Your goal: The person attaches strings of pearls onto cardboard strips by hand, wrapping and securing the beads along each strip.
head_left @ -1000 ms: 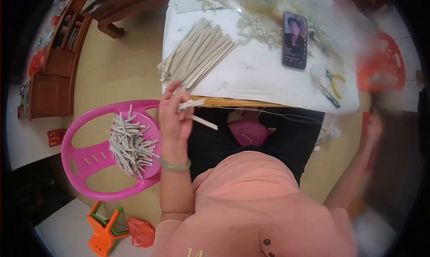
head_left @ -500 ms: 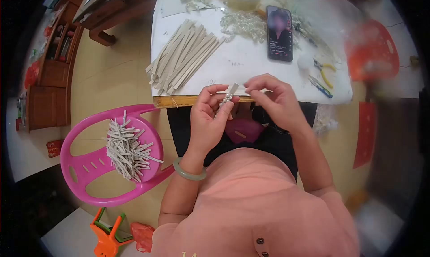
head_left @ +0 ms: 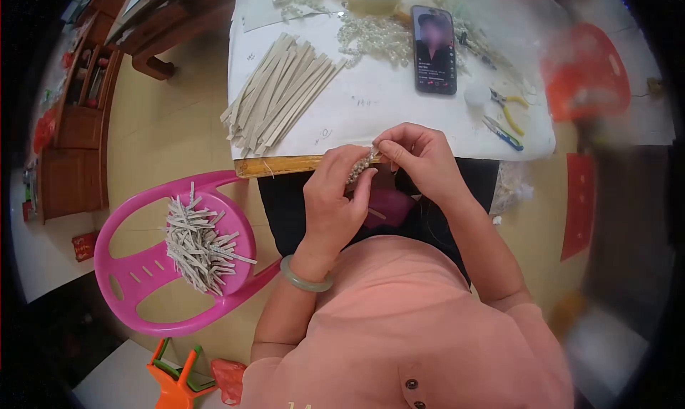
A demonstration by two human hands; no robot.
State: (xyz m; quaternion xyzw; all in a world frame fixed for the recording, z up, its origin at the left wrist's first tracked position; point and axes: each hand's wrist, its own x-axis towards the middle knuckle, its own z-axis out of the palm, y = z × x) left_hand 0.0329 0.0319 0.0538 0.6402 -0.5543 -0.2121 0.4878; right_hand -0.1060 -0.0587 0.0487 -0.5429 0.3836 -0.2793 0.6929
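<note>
Just in front of the table's near edge, my left hand is closed around a small strip wrapped with pearl-like beads. My right hand pinches at the upper end of that strip, thumb and forefinger together; the exact thing between them is too small to tell. A pile of long pale strips lies on the white-covered table, up and left of my hands. Many short strips are heaped on the pink chair at my left.
A phone lies on the table near loose clear beads. Yellow-handled pliers and blue-handled cutters are at the table's right. A red chair stands beyond. An orange stool is at lower left.
Both hands have come together in front of the table, my left from beside the long strips and my right from the far right. The beaded strip is now between them. The view has shifted.
</note>
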